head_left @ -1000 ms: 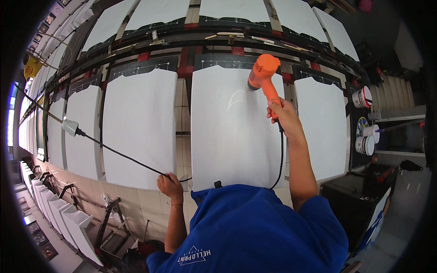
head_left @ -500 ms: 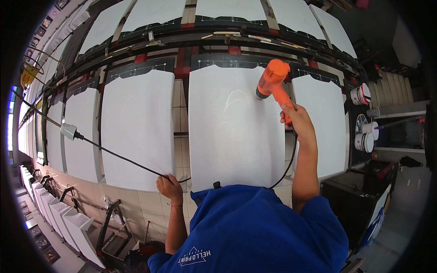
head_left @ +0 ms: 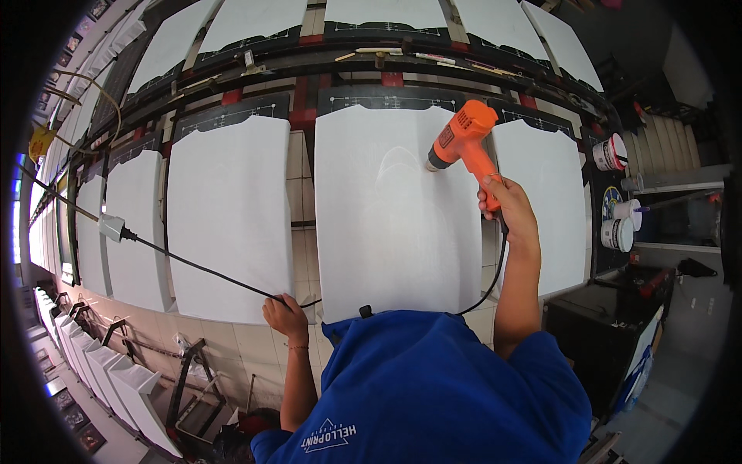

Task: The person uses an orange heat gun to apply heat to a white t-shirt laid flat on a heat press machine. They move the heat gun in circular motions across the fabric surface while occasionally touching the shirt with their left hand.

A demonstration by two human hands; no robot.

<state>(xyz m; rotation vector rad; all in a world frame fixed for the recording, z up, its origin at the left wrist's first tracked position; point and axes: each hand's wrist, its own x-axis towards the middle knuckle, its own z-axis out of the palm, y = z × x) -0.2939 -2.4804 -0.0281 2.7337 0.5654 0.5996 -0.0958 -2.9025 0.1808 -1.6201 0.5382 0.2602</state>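
Observation:
My right hand (head_left: 506, 205) is closed round the handle of an orange heat gun (head_left: 466, 141). Its dark nozzle points down and left over the upper right part of the white fabric panel (head_left: 386, 224) in front of me. A faint pale curved mark shows on that panel. At the lower left, my left hand (head_left: 286, 315) pinches a black power cord (head_left: 209, 269). From there the cord runs up and left to a pale grey plug connector (head_left: 112, 227); its other end passes by my body to the heat gun.
More white panels (head_left: 228, 216) lie on dark boards either side and in a far row. Between the rows runs a dark rail (head_left: 297, 71) with pencils or sticks on it. White tubs (head_left: 618, 234) stand at the right, near a black cabinet (head_left: 599, 332).
The heat gun has shifted very slightly, its nozzle a little to the left over the panel. The view has moved slightly. Both hands keep their holds.

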